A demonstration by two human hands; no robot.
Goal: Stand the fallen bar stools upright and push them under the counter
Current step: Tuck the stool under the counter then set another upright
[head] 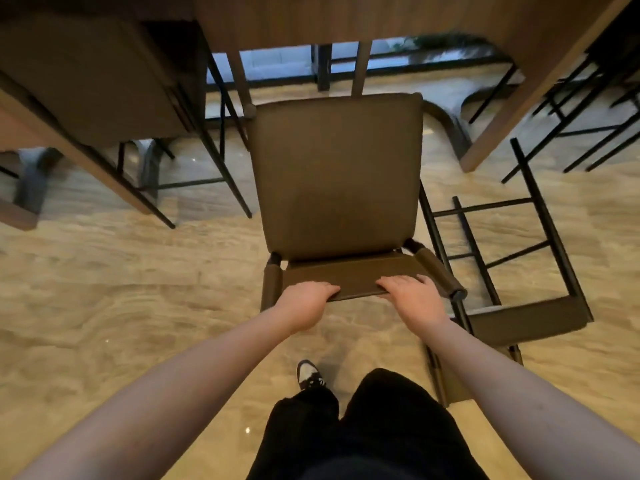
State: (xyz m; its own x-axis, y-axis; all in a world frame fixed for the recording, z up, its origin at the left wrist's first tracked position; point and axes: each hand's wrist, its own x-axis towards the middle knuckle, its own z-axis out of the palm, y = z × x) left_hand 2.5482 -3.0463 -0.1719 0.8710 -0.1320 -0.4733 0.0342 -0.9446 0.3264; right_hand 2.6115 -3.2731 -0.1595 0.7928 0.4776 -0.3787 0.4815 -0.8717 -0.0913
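Observation:
An upright bar stool [336,174] with a brown padded seat stands in front of me, its front edge just under the wooden counter [381,19]. My left hand [304,304] grips the left part of its low backrest [353,277]. My right hand [412,299] lies over the right part of that backrest with its fingers curled on the top edge. A second bar stool [526,306] lies fallen on the floor to the right, its black legs pointing away from me toward the counter.
Another stool [104,81] is tucked under the counter at the left, and more black-legged stools [595,109] stand at the far right. The floor is polished beige stone [138,306]. My legs and one shoe [308,374] are below the hands.

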